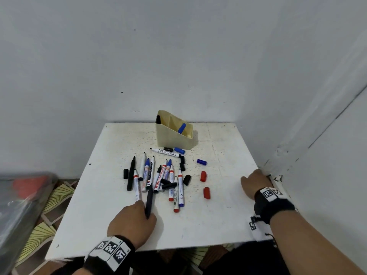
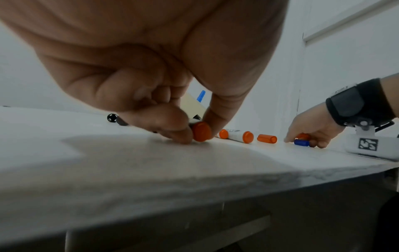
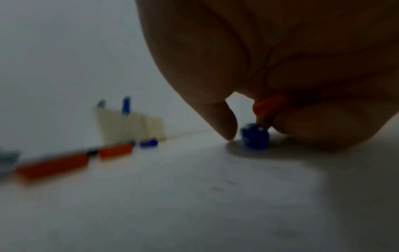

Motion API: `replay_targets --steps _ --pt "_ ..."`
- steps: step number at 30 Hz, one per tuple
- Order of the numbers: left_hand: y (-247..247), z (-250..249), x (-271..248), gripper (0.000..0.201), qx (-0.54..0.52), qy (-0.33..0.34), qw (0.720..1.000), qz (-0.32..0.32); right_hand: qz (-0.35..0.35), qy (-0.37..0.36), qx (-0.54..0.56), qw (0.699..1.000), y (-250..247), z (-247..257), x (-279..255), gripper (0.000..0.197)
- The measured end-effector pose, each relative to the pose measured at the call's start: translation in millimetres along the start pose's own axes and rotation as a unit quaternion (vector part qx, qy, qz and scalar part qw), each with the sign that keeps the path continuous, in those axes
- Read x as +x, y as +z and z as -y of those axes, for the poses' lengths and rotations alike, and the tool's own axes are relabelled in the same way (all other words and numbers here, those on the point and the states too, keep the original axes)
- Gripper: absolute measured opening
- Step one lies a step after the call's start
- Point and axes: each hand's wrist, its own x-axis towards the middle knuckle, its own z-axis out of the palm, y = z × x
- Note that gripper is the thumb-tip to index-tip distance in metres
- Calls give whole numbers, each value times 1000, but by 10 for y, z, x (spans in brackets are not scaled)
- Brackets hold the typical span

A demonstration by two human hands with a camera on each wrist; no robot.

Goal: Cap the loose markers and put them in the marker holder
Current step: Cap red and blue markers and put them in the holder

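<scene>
Several uncapped markers (image 1: 158,175) lie heaped in the middle of the white table (image 1: 218,225). My left hand (image 1: 137,215) is at the heap's near end. Its thumb and fingers pinch the red rear end of a white marker (image 2: 201,131). A black marker (image 1: 149,201) lies against its fingers. My right hand (image 1: 252,181) rests knuckles up by the table's right edge. It holds a red cap (image 3: 270,105) in its curled fingers, with a blue cap (image 3: 255,137) on the table between thumb and fingertip. The cream marker holder (image 1: 172,139) stands at the back with a blue-capped marker (image 1: 182,128) in it.
Loose caps lie right of the heap: two red caps (image 1: 203,176), a blue cap (image 1: 201,162) and black caps (image 1: 187,179). Walls close the back and right sides. A plastic-wrapped bundle (image 1: 23,195) lies on the floor to the left.
</scene>
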Motion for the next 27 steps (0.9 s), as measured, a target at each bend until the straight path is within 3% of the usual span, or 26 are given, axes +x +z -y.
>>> replay_targets --steps 7,14,20,27 --pt "-26 -70 -51 29 16 11 1000 4 6 -28 -91 995 80 93 12 34" --pt "-67 -75 -67 30 50 23 998 13 20 -157 -57 986 89 282 -81 14" --pt "-118 -26 -61 26 65 6 998 16 56 -249 6 967 -7 1004 -328 17" --pt "-201 125 97 31 27 -33 999 -11 57 -320 -43 945 250 1825 -328 23"
